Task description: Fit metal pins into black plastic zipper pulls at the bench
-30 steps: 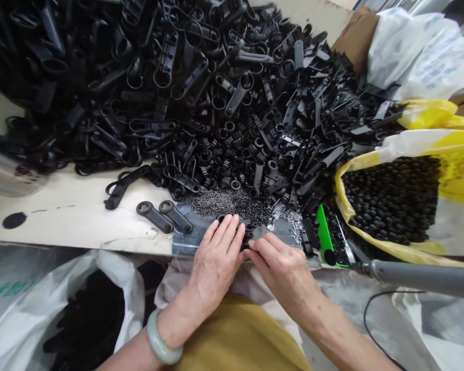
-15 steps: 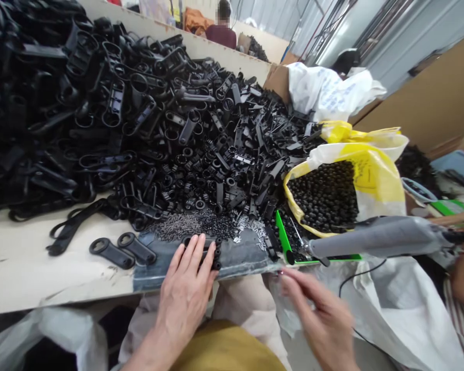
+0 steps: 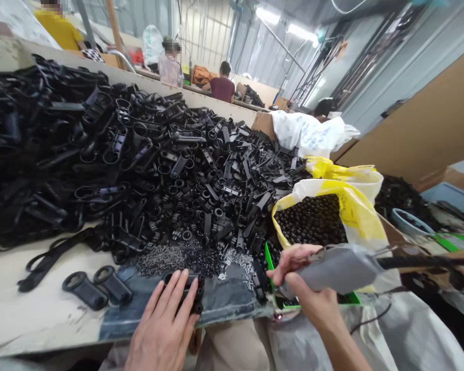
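Note:
On the blue mat (image 3: 228,288), my left hand (image 3: 166,319) lies flat with fingers stretched over a black plastic part (image 3: 198,304), which is mostly hidden beneath it. My right hand (image 3: 313,299) is wrapped around a grey electric screwdriver (image 3: 340,268) that has a black cable at its rear; fingers cover its tip. Right behind the left hand are heaps of small dark pieces (image 3: 158,260) and loose silver screws (image 3: 247,265). Two black handle-shaped parts (image 3: 85,291) rest to the left of the mat.
A large pile of black plastic parts (image 3: 139,154) covers the back of the table. To the right stand a yellow-and-white bag (image 3: 363,216) of black beads and a green tray (image 3: 268,255) under the screwdriver. Other people (image 3: 222,87) sit farther back.
My right hand has risen from the table's front edge and taken hold of the electric screwdriver. My left hand stays over the black part. The camera view has tilted upward.

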The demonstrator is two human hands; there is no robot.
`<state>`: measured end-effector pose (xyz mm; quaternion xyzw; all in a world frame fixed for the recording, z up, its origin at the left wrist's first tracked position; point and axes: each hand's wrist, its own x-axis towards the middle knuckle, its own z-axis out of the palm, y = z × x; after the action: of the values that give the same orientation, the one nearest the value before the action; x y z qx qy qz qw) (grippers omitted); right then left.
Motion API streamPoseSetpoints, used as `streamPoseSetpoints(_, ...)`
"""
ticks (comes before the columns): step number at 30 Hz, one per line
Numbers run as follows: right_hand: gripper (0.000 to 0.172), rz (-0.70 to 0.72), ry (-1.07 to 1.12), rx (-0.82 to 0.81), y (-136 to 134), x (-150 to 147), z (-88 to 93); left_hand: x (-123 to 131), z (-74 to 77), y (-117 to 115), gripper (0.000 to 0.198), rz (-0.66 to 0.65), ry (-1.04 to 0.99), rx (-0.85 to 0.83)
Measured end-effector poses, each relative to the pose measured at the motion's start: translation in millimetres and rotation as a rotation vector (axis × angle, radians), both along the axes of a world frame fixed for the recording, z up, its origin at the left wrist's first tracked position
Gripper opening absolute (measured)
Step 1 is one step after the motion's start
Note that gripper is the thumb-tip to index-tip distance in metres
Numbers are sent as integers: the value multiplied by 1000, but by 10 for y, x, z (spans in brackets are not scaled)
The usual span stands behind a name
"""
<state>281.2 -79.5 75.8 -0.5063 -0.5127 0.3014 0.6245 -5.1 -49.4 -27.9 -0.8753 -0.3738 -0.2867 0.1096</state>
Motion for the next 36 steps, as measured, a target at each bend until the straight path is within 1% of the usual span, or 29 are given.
streamPoseSetpoints(2, 33, 43, 65, 62, 133, -163, -88, -25, 14, 12, 64, -18, 21, 8)
streamPoseSetpoints(4, 31, 38, 143, 99, 288, -326, -215, -53, 52, 12, 67, -17, 41, 11)
streamPoseSetpoints(7, 29, 1, 188, 87, 503, -507, -399, -62, 168, -9, 68, 11, 55, 7)
streamPoseSetpoints(9, 25, -10, 184, 77, 598, -559, -475, 0, 264, -25, 66, -15, 55, 17)
streamPoseSetpoints(11, 20, -13, 181, 77, 648, -564, -503, 148, 338, -39, 61, -113, 54, 40)
streamPoseSetpoints(13, 23, -3, 182, 80, 668, -543, -490, 368, 364, -50, 60, -220, 48, 58)
streamPoseSetpoints(14, 24, 5, 181, 82, 672, -531, -474, 491, 358, -55, 63, -243, 46, 57)
streamPoseSetpoints(15, 24, 13, 182, 86, 672, -520, -456, 610, 341, -61, 69, -237, 49, 49)
streamPoseSetpoints(17, 24, 28, 184, 95, 668, -505, -425, 807, 284, -79, 80, -172, 63, 32)
streamPoseSetpoints(19, 24, 37, 191, 104, 656, -503, -417, 917, 215, -111, 84, -117, 85, 29)
streamPoseSetpoints(20, 24, 38, 196, 108, 647, -506, -424, 937, 183, -133, 85, -112, 97, 35)
streamPoseSetpoints(22, 25, 33, 205, 111, 626, -518, -453, 920, 131, -186, 85, -132, 117, 50)
streamPoseSetpoints(25, 27, 32, 215, 110, 597, -544, -514, 813, 94, -257, 81, -172, 132, 72)
streamPoseSetpoints(27, 29, 40, 225, 112, 585, -561, -544, 733, 89, -282, 77, -191, 139, 84)
streamPoseSetpoints(30, 29, 59, 248, 122, 577, -587, -562, 654, 83, -293, 76, -222, 121, 97)
streamPoseSetpoints(36, 25, 103, 295, 129, 531, -653, -568, 631, 92, -301, 77, -235, 47, 58)
